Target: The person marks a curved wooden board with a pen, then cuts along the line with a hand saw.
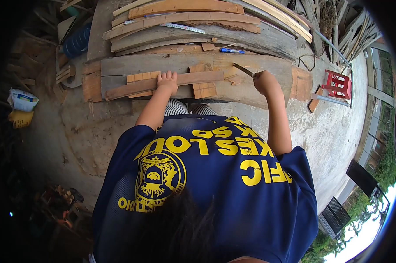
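One left hand [167, 83] is laid over a long, slightly curved wooden strip [193, 79], fingers down on the wood; whether it closes underneath, I can't tell from here. And here's the right hand [267, 83], out beyond the strip's right end, clenched round a narrow dark tool [242, 69], its far end angled up and away to the left. Tool and strip are apart! The strip itself lies in front of the person, slanting across two flat wooden pieces: a lined left piece [139, 77] and a right piece [205, 91], both on the grey plank surface [250, 96].

Over to the containers, then. Top left, a big blue plastic jug [77, 40] lies tipped over beside the planks; what's in it, I can't make out. Down at the left edge of the floor, a white-and-blue container [22, 100], bag or bucket, it's hard to say, sits right against a yellow one [20, 118], and their contents are hidden from me as well.

Back to the far side of the surface: curved wooden lengths [189, 18] lie in a row, a marked measuring strip [182, 28] is among them, and a blue pen [232, 51] lies just on the near side. Away to the right, a red plastic stool [338, 84] stands on the concrete.
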The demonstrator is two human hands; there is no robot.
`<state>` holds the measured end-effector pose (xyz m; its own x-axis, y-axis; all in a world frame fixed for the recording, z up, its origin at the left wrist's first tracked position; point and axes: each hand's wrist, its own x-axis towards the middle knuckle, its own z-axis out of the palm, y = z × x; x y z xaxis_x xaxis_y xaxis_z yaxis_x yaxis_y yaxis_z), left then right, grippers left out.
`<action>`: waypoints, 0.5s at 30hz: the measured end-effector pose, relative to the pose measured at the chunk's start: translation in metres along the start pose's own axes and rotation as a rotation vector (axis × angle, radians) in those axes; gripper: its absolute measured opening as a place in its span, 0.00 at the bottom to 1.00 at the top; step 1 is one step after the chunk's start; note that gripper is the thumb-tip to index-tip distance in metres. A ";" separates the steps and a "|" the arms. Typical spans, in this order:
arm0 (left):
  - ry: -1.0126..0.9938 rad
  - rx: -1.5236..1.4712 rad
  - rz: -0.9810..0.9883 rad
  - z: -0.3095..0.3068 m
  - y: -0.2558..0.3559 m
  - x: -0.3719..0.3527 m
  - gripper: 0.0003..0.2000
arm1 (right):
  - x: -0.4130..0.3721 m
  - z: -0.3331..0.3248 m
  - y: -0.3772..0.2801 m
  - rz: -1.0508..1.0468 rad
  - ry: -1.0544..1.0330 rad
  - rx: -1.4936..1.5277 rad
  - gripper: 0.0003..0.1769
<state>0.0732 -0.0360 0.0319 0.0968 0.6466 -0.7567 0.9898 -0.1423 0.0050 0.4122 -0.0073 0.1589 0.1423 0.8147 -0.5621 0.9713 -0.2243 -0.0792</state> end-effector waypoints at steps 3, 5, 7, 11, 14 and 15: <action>0.001 0.004 0.001 0.004 -0.001 0.001 0.33 | -0.020 -0.023 -0.020 0.055 0.084 -0.122 0.16; 0.027 0.012 -0.003 0.006 0.000 0.003 0.32 | -0.034 -0.040 -0.037 -0.010 -0.215 0.315 0.14; -0.023 -0.010 0.011 0.002 -0.001 0.003 0.34 | -0.030 -0.030 -0.042 -0.027 -0.224 0.317 0.14; -0.020 -0.008 0.008 0.001 -0.001 0.001 0.34 | -0.018 -0.027 -0.041 -0.058 -0.250 0.295 0.14; -0.014 0.008 0.016 0.001 0.000 0.000 0.34 | -0.012 -0.033 -0.035 -0.083 -0.271 0.323 0.13; -0.025 0.001 0.013 0.001 0.000 -0.001 0.34 | -0.011 -0.035 -0.033 -0.081 -0.269 0.324 0.13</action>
<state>0.0729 -0.0373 0.0323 0.1069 0.6261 -0.7724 0.9884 -0.1513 0.0142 0.3849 0.0095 0.1963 -0.0282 0.6773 -0.7352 0.8613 -0.3569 -0.3618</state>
